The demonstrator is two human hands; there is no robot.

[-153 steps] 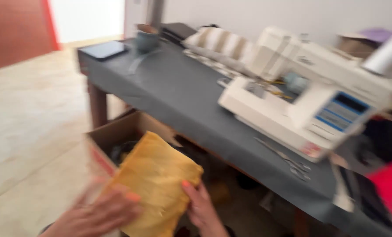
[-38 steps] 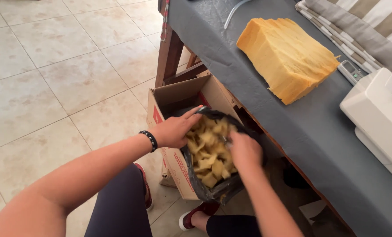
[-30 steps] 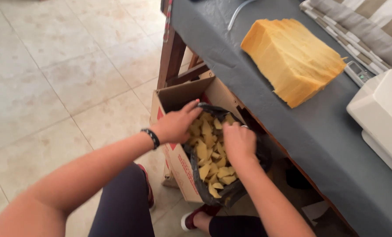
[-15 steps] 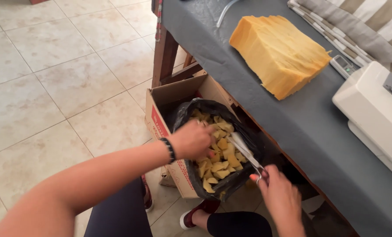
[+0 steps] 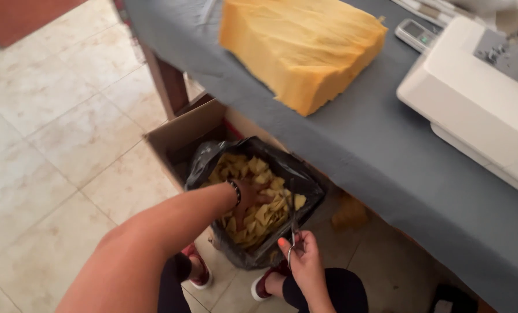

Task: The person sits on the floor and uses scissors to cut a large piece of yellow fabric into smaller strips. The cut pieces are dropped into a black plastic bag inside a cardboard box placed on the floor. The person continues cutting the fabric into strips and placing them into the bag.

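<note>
The left hand [image 5: 248,194] reaches down into a black plastic bag [image 5: 253,174] that lines an open cardboard box [image 5: 192,130] on the tiled floor [image 5: 56,133], just under the near edge of the desk [image 5: 386,145]. The bag is filled with small yellow fabric pieces [image 5: 259,208]. The left hand's fingers are pushed in among these pieces and mostly buried, so how far they are curled, and whether they have hold of anything, cannot be told. A dark bracelet [image 5: 234,191] circles the left wrist.

The right hand [image 5: 302,261] sits nearer, at the bag's near right rim. Its fingers are closed around the handles of a pair of small metal scissors [image 5: 292,232], whose blades point up and away toward the bag.

On the desk, which is covered in grey cloth, a thick stack of yellow fabric [image 5: 299,49] lies at the far side, above the box. To its right stands a white sewing machine [image 5: 479,98], with a small grey device [image 5: 416,35] lying between the two, farther back. The person's red shoes [image 5: 201,275] show on the floor below the arms.
</note>
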